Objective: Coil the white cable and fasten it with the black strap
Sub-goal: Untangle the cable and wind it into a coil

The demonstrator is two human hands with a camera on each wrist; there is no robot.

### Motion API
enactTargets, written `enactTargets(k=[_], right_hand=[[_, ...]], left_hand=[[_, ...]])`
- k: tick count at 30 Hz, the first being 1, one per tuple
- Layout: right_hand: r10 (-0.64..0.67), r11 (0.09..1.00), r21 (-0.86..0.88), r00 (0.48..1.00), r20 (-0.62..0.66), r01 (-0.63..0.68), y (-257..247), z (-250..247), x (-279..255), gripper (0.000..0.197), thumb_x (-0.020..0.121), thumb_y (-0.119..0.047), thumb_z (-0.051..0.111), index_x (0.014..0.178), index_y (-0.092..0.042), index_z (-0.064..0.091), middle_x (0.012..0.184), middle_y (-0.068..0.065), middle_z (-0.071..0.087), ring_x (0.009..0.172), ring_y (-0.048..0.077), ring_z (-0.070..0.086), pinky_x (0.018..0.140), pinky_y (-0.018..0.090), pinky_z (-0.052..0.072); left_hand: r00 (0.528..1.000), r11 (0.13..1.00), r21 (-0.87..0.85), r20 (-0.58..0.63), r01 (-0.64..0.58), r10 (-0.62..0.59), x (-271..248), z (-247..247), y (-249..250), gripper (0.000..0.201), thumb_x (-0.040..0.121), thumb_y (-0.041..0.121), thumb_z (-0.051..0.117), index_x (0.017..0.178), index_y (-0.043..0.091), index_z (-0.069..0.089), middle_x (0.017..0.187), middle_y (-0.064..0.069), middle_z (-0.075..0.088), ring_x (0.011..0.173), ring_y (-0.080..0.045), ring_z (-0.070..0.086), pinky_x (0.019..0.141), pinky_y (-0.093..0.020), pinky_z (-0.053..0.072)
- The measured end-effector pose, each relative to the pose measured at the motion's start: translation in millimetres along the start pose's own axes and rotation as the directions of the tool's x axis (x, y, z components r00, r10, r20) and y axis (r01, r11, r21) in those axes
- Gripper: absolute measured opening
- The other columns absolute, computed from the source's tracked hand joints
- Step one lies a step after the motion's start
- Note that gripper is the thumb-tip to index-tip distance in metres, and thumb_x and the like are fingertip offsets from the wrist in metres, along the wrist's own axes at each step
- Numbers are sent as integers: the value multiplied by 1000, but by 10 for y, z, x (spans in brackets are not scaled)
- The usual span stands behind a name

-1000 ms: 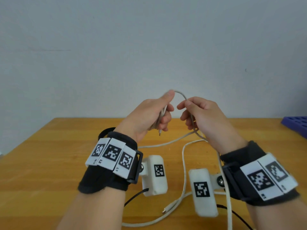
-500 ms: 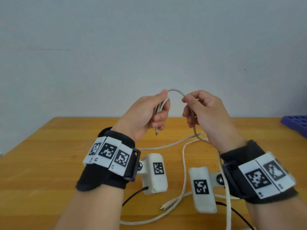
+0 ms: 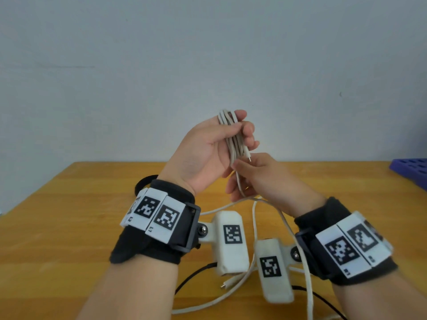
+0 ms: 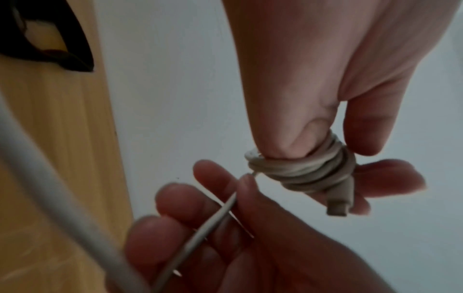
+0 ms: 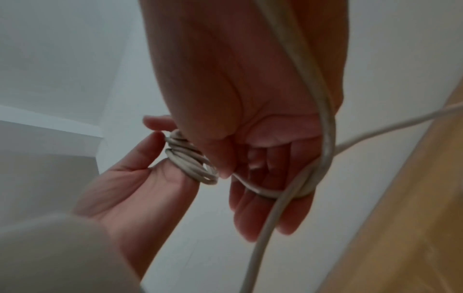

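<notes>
Left hand (image 3: pixel 208 146) grips the limp, springy white cable (image 3: pixel 233 137) loops mid-bundle; right hand (image 3: pixel 258 179) loosely curls round the slack, feeding it.

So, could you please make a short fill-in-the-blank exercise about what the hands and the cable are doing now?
1. The coiled loops of the cable are held by the ____ hand.
2. The right hand holds the loose cable just ____ the coil.
3. The black strap lies on the ____, behind the left wrist.
4. The cable's free plug rests on the table, ____ by either hand.

Missing words: left; below; table; untouched
</notes>
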State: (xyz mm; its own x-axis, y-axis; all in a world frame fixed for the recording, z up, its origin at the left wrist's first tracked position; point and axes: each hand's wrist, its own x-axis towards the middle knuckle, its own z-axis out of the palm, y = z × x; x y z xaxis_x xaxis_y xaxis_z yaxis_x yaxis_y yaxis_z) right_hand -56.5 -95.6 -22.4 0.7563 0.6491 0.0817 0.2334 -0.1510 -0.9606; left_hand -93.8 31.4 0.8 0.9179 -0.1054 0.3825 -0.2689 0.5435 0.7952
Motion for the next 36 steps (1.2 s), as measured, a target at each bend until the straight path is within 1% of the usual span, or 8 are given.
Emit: enactTargets(k=[4,10,13,16,21,31,34,36], right_hand=[[-9,994,-107,999,40,13,25,-23,6,18,95,-8,53,91,4,66,72,12,67,62,16,65,62,21,58],[-14,868,-493,996,89,57,61,-17,-8,14,88,-20,64,82,-12,74,67,-15,70,64,-4,64,56,6,46],[-48,832,-548,995,89,90,28,15,-25,16,87,-25,64,80,-13,73,65,-13,69,59,-2,62,57,13,49],[-81,793,-595,991,111,131,-34,38,-56,11,84,-25,66,76,-20,72,59,-8,65,47,-4,53,44,8,37],[-100,737,-668,994,47,105,-113,-14,-103,2,74,-27,70,73,-27,71,48,-12,49,43,1,45,45,13,31],[-178,588,-805,984,-29,83,-261,-6,-149,17,69,-28,69,85,-31,65,74,-13,58,76,12,59,80,35,46],[-265,576,-813,960,-92,81,-256,-26,-141,20,68,-25,67,86,-32,61,74,-12,59,76,13,59,84,37,46],[-333,595,-799,932,-143,91,-245,-46,-138,20,68,-21,65,82,-31,56,74,-11,62,76,12,59,86,37,45]], left_hand=[[993,997,42,-99,-66,70,27,-7,-25,18,93,-7,38,103,4,47,75,-6,60,65,-16,61,84,-33,49],[953,982,87,-239,-169,186,55,9,-19,24,92,-14,37,104,3,48,74,-6,65,71,-18,63,83,-29,51],[912,946,273,-315,-178,262,66,-18,-22,26,91,-14,40,104,6,51,75,-1,69,77,-16,66,85,-29,51],[869,876,463,-369,-137,331,86,-33,-48,32,87,-17,41,107,7,49,74,-1,62,69,-12,63,75,-26,48],[820,749,662,-411,-33,399,108,-52,-90,43,84,-15,36,120,7,42,78,0,57,68,-9,58,61,-16,47],[892,274,943,-283,191,352,53,-134,-150,39,85,-5,36,118,15,38,92,2,60,80,-13,60,67,-23,45],[921,186,955,-275,229,276,36,-150,-132,35,84,1,43,116,14,41,99,0,60,85,-16,60,76,-32,48],[935,214,945,-291,248,203,24,-143,-129,31,84,4,45,114,14,45,92,-1,59,79,-18,60,75,-37,51]])
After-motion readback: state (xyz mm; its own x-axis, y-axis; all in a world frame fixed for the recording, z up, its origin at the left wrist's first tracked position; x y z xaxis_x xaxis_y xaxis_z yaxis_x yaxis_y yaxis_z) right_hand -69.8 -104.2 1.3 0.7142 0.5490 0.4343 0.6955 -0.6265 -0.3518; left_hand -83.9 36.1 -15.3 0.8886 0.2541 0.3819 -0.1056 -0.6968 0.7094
